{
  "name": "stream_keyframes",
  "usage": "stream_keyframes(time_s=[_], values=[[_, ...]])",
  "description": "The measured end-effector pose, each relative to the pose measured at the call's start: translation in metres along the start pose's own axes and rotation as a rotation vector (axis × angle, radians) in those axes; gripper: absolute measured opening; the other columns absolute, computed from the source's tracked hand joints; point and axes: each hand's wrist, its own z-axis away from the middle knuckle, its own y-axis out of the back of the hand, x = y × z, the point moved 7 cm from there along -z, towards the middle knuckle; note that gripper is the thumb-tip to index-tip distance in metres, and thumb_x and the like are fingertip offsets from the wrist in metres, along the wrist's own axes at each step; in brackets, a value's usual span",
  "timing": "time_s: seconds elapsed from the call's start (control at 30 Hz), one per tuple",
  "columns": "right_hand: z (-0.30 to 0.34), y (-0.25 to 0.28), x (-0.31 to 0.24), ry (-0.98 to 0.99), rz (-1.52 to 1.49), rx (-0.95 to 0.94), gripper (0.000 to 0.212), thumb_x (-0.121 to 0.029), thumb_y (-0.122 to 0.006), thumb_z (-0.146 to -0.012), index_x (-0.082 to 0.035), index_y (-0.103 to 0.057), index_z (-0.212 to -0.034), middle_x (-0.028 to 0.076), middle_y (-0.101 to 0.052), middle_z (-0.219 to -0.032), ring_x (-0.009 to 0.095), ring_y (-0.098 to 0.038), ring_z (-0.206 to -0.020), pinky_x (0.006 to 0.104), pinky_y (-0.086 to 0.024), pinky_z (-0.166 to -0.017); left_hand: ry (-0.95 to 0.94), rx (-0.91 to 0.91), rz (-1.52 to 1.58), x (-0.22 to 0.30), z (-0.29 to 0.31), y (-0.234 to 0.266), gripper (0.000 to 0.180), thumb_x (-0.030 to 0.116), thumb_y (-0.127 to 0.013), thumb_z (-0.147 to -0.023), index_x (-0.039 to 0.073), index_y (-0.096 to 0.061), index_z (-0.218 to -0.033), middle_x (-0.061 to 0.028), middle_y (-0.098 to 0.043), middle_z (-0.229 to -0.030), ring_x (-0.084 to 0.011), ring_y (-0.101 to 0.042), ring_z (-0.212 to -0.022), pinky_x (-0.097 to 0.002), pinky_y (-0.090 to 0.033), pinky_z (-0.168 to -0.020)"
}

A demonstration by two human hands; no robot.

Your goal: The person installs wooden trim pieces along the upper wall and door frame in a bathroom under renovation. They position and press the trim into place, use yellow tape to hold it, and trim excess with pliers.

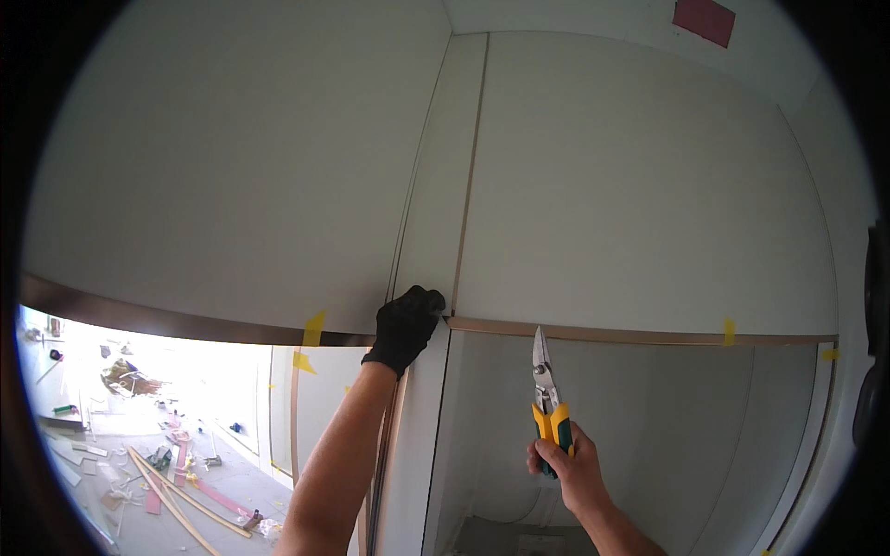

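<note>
My right hand (568, 463), bare, is wrapped round the yellow and dark green handles of a pair of tin snips (547, 394). The snips point upward, their metal blades together, with the tip just below the bronze-coloured trim strip (593, 332) along the panel's lower edge. My left hand (408, 324) wears a black glove and is closed at the corner where the narrow upright panel (436, 222) meets that trim. A small pale bit shows at its fingertips, too little to name.
Large pale wall panels (640, 185) fill the upper view. Yellow tape (314, 329) sticks to the left trim, more tape (730, 332) to the right one. Beneath the right trim is a recess (630, 417). At lower left, wooden strips (171, 500) and scraps litter the floor.
</note>
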Motion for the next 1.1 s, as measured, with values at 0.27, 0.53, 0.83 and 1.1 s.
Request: stream_keyframes(time_s=[0.27,0.53,0.83,1.1], values=[[-0.014,0.011,0.021,-0.026,-0.056,-0.041,0.023,-0.017,-0.066,-0.097,0.0,-0.053,-0.106,0.009,-0.065,-0.09,0.014,-0.064,-0.074,0.0294,-0.055,-0.069,-0.168,-0.211,-0.112,-0.012,-0.026,-0.012,0.007,0.023,-0.064,-0.088,0.016,-0.064,-0.091,-0.0048,-0.064,-0.086,-0.0268,-0.066,-0.083,-0.0398,-0.054,-0.071],[-0.025,0.012,0.039,-0.058,-0.087,-0.062,0.025,-0.015,-0.064,-0.094,0.001,-0.052,-0.11,0.01,-0.066,-0.089,0.016,-0.064,-0.073,0.0321,-0.054,-0.069,0.298,0.092,0.188,-0.065,-0.027,-0.012,0.013,0.026,-0.063,-0.094,0.014,-0.067,-0.098,-0.0084,-0.069,-0.088,-0.0282,-0.068,-0.077,-0.0391,-0.054,-0.07],[-0.031,0.015,0.061,-0.088,0.021,-0.088,0.025,-0.018,-0.063,-0.096,-0.001,-0.052,-0.111,0.007,-0.064,-0.085,0.014,-0.061,-0.076,0.0326,-0.052,-0.075,0.271,0.082,-0.286,0.017,0.054,0.053,0.029,0.026,-0.074,-0.088,0.007,-0.067,-0.11,-0.0094,-0.07,-0.098,-0.0263,-0.071,-0.081,-0.0357,-0.056,-0.072],[-0.048,-0.002,0.061,0.17,-0.181,-0.056,0.018,-0.014,-0.061,-0.098,-0.004,-0.052,-0.11,0.001,-0.055,-0.079,0.006,-0.051,-0.068,0.0235,-0.044,-0.062,0.139,0.087,0.006,0.05,0.03,0.022,0.032,0.02,-0.076,-0.082,0.009,-0.067,-0.11,-0.0092,-0.065,-0.099,-0.0283,-0.064,-0.091,-0.039,-0.052,-0.079]])
